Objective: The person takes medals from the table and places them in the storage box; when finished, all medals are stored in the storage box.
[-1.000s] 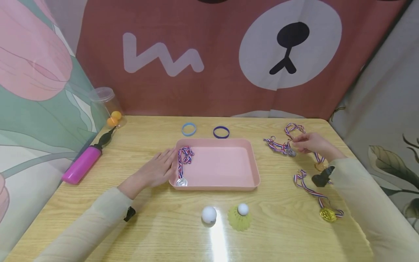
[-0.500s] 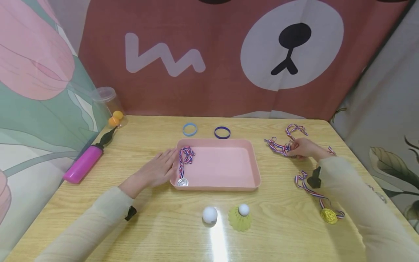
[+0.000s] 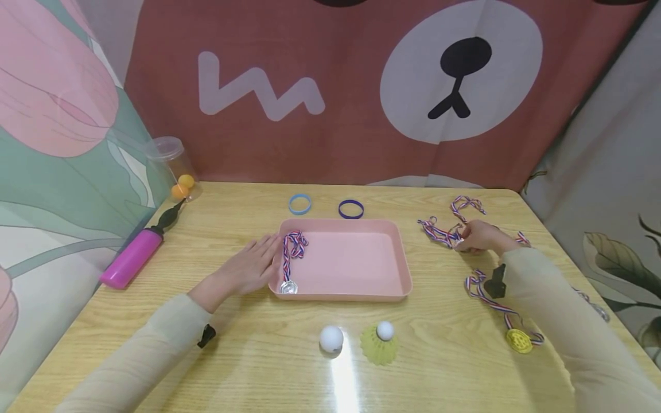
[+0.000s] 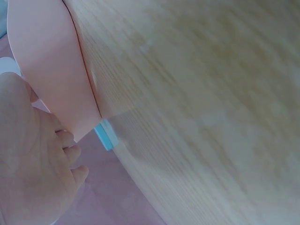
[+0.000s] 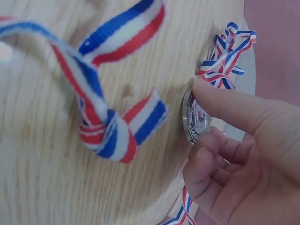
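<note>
My left hand (image 3: pixel 247 267) rests on the left rim of a pink tray (image 3: pixel 356 297) with its fingers straight. In the left wrist view the fingers touch the tray's outer wall (image 4: pixel 54 65). Inside the tray, along its left side, lies a silver medal (image 3: pixel 289 287) with a red, white and blue ribbon. At the back right, my right hand (image 3: pixel 481 236) pinches another silver medal (image 5: pixel 197 117) between thumb and fingers. That medal is tilted up on edge in the right wrist view, and its striped ribbon (image 5: pixel 227 56) lies on the table beyond.
A gold medal (image 3: pixel 518 340) lies at the right, and another silver medal (image 3: pixel 601 312) is partly behind the sleeve. A white ball (image 3: pixel 331 339), yellow shuttlecock (image 3: pixel 379 347), two wristbands (image 3: pixel 351 209), pink pump (image 3: pixel 131 259) and clear jar (image 3: pixel 172 160) with orange balls surround the tray.
My right hand has moved slightly left and down onto the silver medal and now pinches it. The forearm shifted left, uncovering another silver medal at the right edge. The left hand stays put.
</note>
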Motion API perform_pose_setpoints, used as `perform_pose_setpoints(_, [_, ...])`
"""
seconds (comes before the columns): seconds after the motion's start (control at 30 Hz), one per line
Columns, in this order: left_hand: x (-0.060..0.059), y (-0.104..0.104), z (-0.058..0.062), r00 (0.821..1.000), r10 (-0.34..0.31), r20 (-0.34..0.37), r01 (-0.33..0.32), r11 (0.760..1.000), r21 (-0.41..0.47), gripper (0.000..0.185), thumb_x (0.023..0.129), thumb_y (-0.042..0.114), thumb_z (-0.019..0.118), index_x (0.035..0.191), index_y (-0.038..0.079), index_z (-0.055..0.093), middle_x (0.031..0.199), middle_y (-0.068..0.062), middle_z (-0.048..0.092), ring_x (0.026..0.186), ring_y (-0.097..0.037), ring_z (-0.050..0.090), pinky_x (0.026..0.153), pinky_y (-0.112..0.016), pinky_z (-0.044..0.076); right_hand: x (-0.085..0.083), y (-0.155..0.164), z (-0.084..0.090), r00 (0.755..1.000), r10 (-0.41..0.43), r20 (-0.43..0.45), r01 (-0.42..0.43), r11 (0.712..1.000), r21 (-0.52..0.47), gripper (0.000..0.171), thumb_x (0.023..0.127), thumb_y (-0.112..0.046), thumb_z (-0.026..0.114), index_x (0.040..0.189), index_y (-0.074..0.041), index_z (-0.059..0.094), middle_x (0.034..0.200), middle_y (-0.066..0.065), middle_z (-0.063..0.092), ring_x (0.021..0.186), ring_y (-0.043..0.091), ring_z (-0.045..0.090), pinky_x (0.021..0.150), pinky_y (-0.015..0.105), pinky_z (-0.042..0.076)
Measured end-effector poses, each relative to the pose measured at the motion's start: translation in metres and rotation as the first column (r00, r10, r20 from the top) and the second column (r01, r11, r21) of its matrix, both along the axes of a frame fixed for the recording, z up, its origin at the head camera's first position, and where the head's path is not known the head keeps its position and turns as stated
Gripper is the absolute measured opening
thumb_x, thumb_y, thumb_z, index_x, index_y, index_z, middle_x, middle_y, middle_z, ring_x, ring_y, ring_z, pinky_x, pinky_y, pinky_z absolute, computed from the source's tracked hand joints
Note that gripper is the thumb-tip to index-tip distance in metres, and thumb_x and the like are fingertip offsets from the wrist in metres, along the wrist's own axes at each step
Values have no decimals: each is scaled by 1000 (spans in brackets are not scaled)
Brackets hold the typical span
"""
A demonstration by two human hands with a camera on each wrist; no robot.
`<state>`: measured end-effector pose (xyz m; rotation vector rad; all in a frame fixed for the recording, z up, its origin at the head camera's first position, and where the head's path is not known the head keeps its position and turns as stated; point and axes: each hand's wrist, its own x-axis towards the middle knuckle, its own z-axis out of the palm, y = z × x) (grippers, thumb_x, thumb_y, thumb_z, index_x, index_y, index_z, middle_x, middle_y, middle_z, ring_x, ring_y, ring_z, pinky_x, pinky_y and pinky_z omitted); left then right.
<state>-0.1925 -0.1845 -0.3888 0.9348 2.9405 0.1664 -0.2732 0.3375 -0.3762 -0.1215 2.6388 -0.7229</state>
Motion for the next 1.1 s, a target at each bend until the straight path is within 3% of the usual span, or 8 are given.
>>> perform_pose_setpoints(0.13, [0, 0, 0, 1000, 3, 4, -3, 1000, 1, 56, 100, 29, 27, 144, -5, 17, 149, -20, 14, 135, -36, 14, 109, -48, 14, 0, 2, 0, 1000, -3, 1, 3, 1000, -10, 28, 79, -13, 70, 85, 8, 51, 71, 4, 51, 61, 13, 50, 56, 28, 49])
perform_pose_setpoints(0.33, [1, 0, 1, 1000, 8, 10, -8, 1000, 0, 56, 100, 28, 27, 144, -5, 17, 149, -20, 13, 135, -36, 13, 109, -48, 13, 1, 11, 4, 1000, -16, 8, 17, 986, -166, 17, 86, -9, 62, 78, 1, 51, 62, 1, 49, 58, 12, 47, 53, 27, 46])
perform_pose_setpoints(0.53, [2, 1, 2, 1000, 12, 17, -12, 1000, 4, 55, 100, 26, 28, 144, -4, 16, 149, -20, 14, 136, -36, 13, 109, -48, 13, 5, 17, 15, 998, -45, 45, 57, 943, -328, 26, 93, -17, 56, 92, 8, 52, 75, 5, 54, 71, 17, 56, 69, 35, 53])
perform_pose_setpoints(0.63, [2, 1, 2, 1000, 11, 19, -11, 1000, 4, 55, 100, 27, 28, 144, -4, 16, 149, -19, 13, 136, -36, 13, 109, -48, 12, 8, 17, 25, 994, -77, 72, 101, 896, -432, 34, 94, -22, 54, 102, 10, 50, 78, 5, 56, 79, 19, 61, 79, 36, 53])
perform_pose_setpoints(0.8, [2, 1, 2, 1000, 8, 20, -8, 1000, 2, 56, 100, 27, 28, 144, -4, 16, 150, -19, 13, 136, -36, 13, 109, -48, 12, 14, 15, 44, 984, -131, 119, 176, 774, -608, 40, 95, -21, 51, 119, 9, 38, 87, 4, 59, 78, 15, 63, 78, 31, 53])
perform_pose_setpoints(0.93, [2, 1, 2, 1000, 6, 19, -6, 1000, -1, 56, 100, 27, 28, 144, -4, 16, 150, -19, 13, 136, -36, 13, 109, -48, 12, 20, 13, 60, 980, -156, 127, 199, 661, -723, 16, 94, -17, 54, 104, -5, 53, 83, 0, 61, 71, 14, 62, 71, 29, 55])
perform_pose_setpoints(1.03, [2, 1, 2, 1000, 3, 16, -3, 1000, -3, 56, 100, 27, 28, 144, -4, 16, 150, -19, 13, 136, -36, 13, 109, -48, 12, 25, 10, 72, 979, -192, 68, 181, 669, -721, 9, 93, -21, 56, 89, -17, 63, 76, -5, 59, 65, 10, 56, 64, 25, 52])
perform_pose_setpoints(1.1, [2, 1, 2, 1000, 2, 15, -2, 1000, -4, 56, 100, 27, 28, 144, -4, 16, 150, -19, 13, 136, -36, 13, 109, -48, 12, 29, 9, 79, 976, -219, 4, 163, 714, -681, 11, 92, -26, 57, 86, -23, 66, 74, -8, 55, 64, 9, 50, 60, 23, 48])
